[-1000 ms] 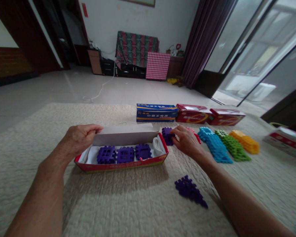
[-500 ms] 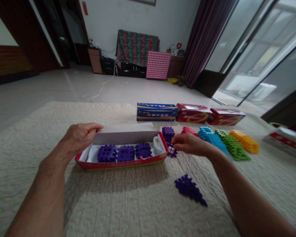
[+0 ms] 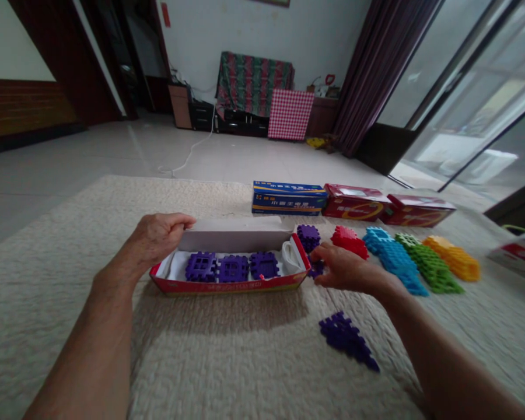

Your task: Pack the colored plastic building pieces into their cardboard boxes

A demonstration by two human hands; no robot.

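A long red cardboard box (image 3: pixel 231 287) stands open on the quilted mat, lined with white paper. Inside lie three purple interlocking building tiles (image 3: pixel 201 267) in a row, with a coiled white cord (image 3: pixel 291 255) at the right end. My left hand (image 3: pixel 161 233) is closed on the left end of the raised white lid flap (image 3: pixel 238 224). Just beyond the box's right end, my right hand (image 3: pixel 339 267) has its fingers around a purple building tile (image 3: pixel 316 268), mostly hidden by them. Behind it sits a purple stack (image 3: pixel 308 236). Nearer me lies a slanted purple row (image 3: pixel 348 340).
To the right are toppled stacks of red (image 3: pixel 349 241), blue (image 3: pixel 396 259), green (image 3: pixel 433 265) and orange tiles (image 3: pixel 452 256). Behind them stand a blue box (image 3: pixel 289 199) and two red boxes (image 3: pixel 356 202). Another box (image 3: pixel 518 256) is at the far right.
My right hand has lowered and closed in around the purple tile beside the box, covering more of it. My left hand keeps its hold on the flap. The whole view has shifted slightly.
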